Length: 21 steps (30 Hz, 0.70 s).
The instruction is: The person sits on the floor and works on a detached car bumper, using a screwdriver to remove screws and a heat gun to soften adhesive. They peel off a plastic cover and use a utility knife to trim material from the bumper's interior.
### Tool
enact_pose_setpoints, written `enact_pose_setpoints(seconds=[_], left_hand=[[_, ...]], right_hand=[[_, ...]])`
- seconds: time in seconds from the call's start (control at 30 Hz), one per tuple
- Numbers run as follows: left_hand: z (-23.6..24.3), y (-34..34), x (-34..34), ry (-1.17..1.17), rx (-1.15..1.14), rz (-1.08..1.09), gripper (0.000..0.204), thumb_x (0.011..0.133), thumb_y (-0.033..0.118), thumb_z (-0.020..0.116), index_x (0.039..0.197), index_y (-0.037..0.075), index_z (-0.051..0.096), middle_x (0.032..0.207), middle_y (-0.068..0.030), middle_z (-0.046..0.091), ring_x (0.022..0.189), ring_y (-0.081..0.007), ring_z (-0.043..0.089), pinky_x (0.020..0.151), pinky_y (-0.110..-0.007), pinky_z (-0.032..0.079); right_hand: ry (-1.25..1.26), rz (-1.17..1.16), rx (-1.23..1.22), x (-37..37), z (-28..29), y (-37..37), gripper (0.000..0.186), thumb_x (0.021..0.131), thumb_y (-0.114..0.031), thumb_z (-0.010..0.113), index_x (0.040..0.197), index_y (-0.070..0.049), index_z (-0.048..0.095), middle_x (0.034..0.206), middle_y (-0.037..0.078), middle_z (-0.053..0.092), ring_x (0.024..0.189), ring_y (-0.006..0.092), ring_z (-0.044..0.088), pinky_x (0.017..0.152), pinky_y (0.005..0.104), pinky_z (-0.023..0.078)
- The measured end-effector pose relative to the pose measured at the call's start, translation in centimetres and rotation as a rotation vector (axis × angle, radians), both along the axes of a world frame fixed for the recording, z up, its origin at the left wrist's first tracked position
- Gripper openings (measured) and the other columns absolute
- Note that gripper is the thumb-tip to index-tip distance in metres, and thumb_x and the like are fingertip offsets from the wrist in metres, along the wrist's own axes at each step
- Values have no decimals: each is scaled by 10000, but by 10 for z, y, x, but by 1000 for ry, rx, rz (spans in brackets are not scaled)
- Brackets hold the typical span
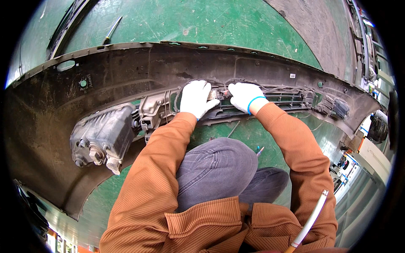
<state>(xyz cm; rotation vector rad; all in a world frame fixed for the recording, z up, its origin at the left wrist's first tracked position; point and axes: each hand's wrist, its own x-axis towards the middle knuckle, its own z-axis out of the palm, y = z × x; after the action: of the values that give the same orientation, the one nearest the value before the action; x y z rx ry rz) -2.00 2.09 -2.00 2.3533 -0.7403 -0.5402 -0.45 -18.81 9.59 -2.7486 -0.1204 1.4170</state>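
Green floor (202, 25) fills my remote feed, glossy and scuffed with pale marks! Up at the right, I see it meet a dull grey patch (320, 29) along a slanting edge, mat or bare ground, I can't tell! Pale glare (327, 141) washes over the green on the right, and at the far rim I catch rack-like metalwork (379, 59), bent and too small to make out

A bumper (211, 65) (dark, dusty) lies inner side up.
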Motion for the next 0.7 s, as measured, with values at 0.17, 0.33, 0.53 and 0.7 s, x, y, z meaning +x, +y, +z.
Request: enact_pose_setpoints(seconds=[0.17, 0.33, 0.53, 0.7], left_hand=[[0, 0, 0, -4, 6, 1, 731, 856, 616, 763, 1302, 40, 704, 1338, -192, 662, 1248, -385, 602, 1090, -513, 453], [2, -1, 1, 8, 16, -9, 728, 855, 618, 759, 1299, 43, 706, 1343, -188, 662, 1249, -384, 601, 1085, -515, 456], [-1, 0, 0, -110, -41, 21, 619, 842, 577, 772, 1176, 60, 708, 1154, -152, 667, 1111, -346, 623, 993, -484, 485], [-6, 1, -3, -148, -51, 34, 608, 847, 581, 764, 1165, 66, 713, 1151, -150, 666, 1112, -346, 623, 994, -485, 484]], right_hand=[[-13, 19, 5, 1, -9, -3, 298, 1039, -289, 553, 1159, -104, 753, 1139, 178, 781, 1089, 362, 746, 945, 491, 574], [-16, 24, -30, 4, -19, -1, 326, 1059, -305, 540, 1141, -111, 789, 1149, 161, 795, 1090, 349, 760, 934, 481, 586], [32, 87, -177, 20, -15, 22, 336, 1035, -253, 564, 1161, -107, 839, 1174, 141, 811, 1069, 333, 792, 890, 460, 624], [97, 134, -215, 29, -16, 28, 351, 1028, -210, 538, 1181, -92, 832, 1191, 140, 809, 1083, 329, 790, 906, 458, 620]])
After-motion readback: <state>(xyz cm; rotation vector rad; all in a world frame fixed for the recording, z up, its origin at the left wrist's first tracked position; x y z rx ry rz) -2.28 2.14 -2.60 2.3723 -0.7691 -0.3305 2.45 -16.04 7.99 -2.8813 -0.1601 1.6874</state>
